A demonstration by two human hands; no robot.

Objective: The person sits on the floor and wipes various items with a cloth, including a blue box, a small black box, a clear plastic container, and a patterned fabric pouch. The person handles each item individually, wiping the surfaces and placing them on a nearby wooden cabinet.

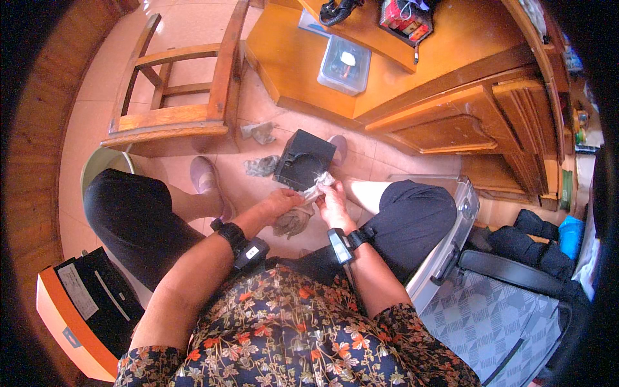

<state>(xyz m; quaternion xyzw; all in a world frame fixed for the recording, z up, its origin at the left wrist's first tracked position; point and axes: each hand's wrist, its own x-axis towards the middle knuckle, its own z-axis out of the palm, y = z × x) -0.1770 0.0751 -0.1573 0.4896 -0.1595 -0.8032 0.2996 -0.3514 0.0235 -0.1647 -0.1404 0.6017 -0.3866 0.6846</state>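
Between my two hands is a small wad of white fibrous material (323, 181), perhaps torn tissue or cloth. My left hand (281, 204) pinches its lower left end. The fingers of my right hand (333, 202) close around its right side, and frayed strands stick up from the top. Just beyond the wad, a black box (309, 145) with a round dark recess in its face stands on the floor between my feet. A crumpled brown cloth (293, 221) lies below my hands, partly covered by them. Both wrists wear strapped devices.
Crumpled scraps (261, 166) lie left of the box. A wooden stool (169, 126) and pale bucket (90, 164) are at left, an orange-and-black box (72, 334) lower left. Ahead stands a wooden cabinet (435, 130) with a clear plastic container (344, 65). A transparent bin (468, 198) is at right.
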